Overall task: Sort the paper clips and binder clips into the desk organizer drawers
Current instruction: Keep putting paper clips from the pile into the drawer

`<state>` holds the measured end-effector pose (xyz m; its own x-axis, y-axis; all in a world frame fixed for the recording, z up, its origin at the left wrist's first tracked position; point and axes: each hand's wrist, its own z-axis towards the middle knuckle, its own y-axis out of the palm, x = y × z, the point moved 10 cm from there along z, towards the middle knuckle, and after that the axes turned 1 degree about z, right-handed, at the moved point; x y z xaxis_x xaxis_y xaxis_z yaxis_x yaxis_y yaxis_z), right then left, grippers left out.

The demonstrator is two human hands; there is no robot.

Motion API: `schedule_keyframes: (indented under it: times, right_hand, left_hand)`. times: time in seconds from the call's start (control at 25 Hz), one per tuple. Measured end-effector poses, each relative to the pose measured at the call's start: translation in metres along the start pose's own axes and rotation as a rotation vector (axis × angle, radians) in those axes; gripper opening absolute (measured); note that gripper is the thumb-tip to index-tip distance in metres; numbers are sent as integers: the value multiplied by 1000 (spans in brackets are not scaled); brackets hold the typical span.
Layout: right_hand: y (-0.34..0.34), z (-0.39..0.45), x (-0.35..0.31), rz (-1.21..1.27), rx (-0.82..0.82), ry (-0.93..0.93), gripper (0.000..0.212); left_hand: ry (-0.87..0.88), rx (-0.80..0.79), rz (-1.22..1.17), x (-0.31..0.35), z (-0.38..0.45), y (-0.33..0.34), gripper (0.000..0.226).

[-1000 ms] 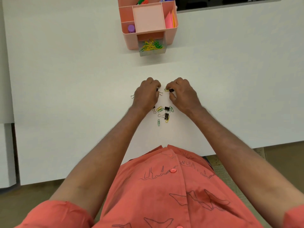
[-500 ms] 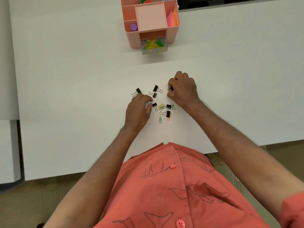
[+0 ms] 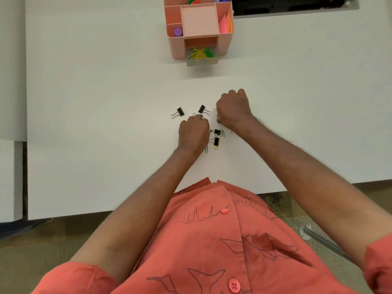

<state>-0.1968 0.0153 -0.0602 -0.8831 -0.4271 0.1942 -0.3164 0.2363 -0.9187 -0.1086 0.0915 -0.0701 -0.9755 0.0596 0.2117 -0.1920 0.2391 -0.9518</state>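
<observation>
Several black binder clips and green and yellow paper clips lie scattered on the white desk (image 3: 106, 102). My left hand (image 3: 193, 135) is curled knuckles-up over the pile, and its fingertips touch one binder clip (image 3: 200, 116); the grip itself is hidden. My right hand (image 3: 233, 109) is a closed fist just right of the pile, with a thin paper clip (image 3: 217, 116) showing at the thumb. Loose binder clips lie at the left (image 3: 179, 112), the middle (image 3: 203, 109) and beside my left hand (image 3: 217, 131). The pink organizer (image 3: 176, 47) stands at the back with its clear drawer (image 3: 201, 56) pulled out, holding paper clips.
The organizer's top compartments hold a purple cap (image 3: 178, 32), pink notes (image 3: 225, 24) and pens. A dark slot (image 3: 297, 5) is cut into the desk at the back right. The desk's front edge runs just above my orange shirt (image 3: 222, 240).
My left hand has slid forward and right over the pile, reaching the binder clip at its fingertips. My right hand has closed into a fist and stayed in about the same place.
</observation>
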Motion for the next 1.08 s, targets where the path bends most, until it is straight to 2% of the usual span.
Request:
schedule_keyframes:
  times: [0.12,0.24,0.32,0.4,0.48,0.6,0.68,0.76,0.84,0.96,1.08]
  right_hand:
    - [-2,-4,-7,4,17,-47,23]
    - [-5,-7,-6,111,58,-101,18]
    - [-5,-16,9,456,73,-50,11]
    - [7,-30,34,976,69,106,6]
    - [25,-49,50,1395,46,263,7]
    - [44,-71,52,1703,-47,313,11]
    - [53,-80,57,1759,-60,338,11]
    - [66,-87,70,1799,-55,421,10]
    - [78,-91,81,1760,-51,475,8]
    - [81,-92,87,1467,-54,376,7]
    - [74,-85,82,1198,5,184,15]
  left_hand:
    - [25,-44,73,9,3,0,17]
    - [67,-65,122,18,3,-1,16]
    - [89,-51,127,20,4,-3,15]
    - [114,-36,124,21,4,-5,16]
    - [130,-14,103,22,3,-7,17]
    - [61,17,-9,12,0,-9,15]
    - [-39,25,-237,1,-4,-6,13]
    - [-152,24,-525,-4,-6,-3,20]
    - [-255,39,-717,-2,-7,1,26]
    - [-365,61,-818,7,-6,5,24]
    - [-336,54,-806,27,3,6,18]
